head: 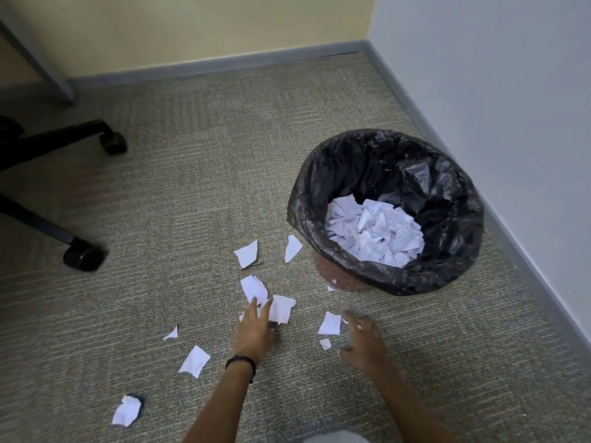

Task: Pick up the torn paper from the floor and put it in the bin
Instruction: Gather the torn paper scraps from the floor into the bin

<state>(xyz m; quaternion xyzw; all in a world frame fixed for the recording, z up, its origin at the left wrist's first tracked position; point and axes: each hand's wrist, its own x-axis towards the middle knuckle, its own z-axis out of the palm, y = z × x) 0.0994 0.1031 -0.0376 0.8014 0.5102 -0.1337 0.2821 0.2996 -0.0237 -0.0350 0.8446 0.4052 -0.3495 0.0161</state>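
Several torn white paper pieces [245,253] lie scattered on the carpet in front of a round bin [307,199] lined with a black bag. Crumpled white paper [374,233] fills the bin's bottom. My left hand [254,330] reaches forward, fingers spread over two scraps [281,308] near the middle; whether it grips them is blurred. My right hand [364,342] hovers low with loosely curled fingers beside a small scrap [330,323], holding nothing that I can see. More scraps lie at the lower left [194,361], [126,410].
An office chair's black legs and casters [83,257] stand at the left. Walls with grey baseboard [511,231] meet in the corner behind the bin. A grey desk leg [48,68] is at the top left. Carpet stretches between chair and bin.
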